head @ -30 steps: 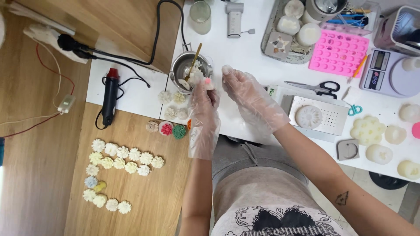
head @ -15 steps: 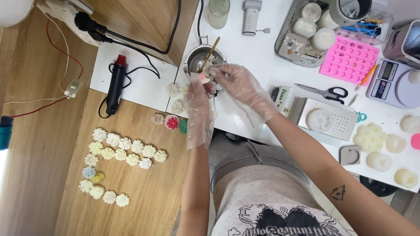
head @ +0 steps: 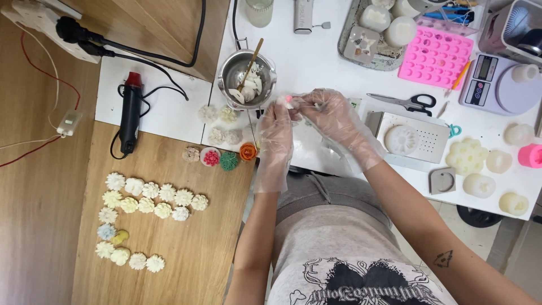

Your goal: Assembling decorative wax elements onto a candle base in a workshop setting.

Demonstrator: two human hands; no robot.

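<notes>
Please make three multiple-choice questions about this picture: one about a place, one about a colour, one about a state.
1. Where is the metal pot?
A. on the white table, just beyond the hands
B. on the wooden floor beside the flowers
C. on the scale

2. What colour is the mould tray near the scale?
A. green
B. pink
C. black

3. How are the scissors?
A. held in the right hand
B. standing in the pot
C. lying on the table, untouched

Answers:
1 A: the pot stands on the white table, past the left hand and the right hand.
2 B: the tray with round holes is clearly pink.
3 C: they lie flat to the right of both gloved hands, which meet around a small pink piece.
</notes>
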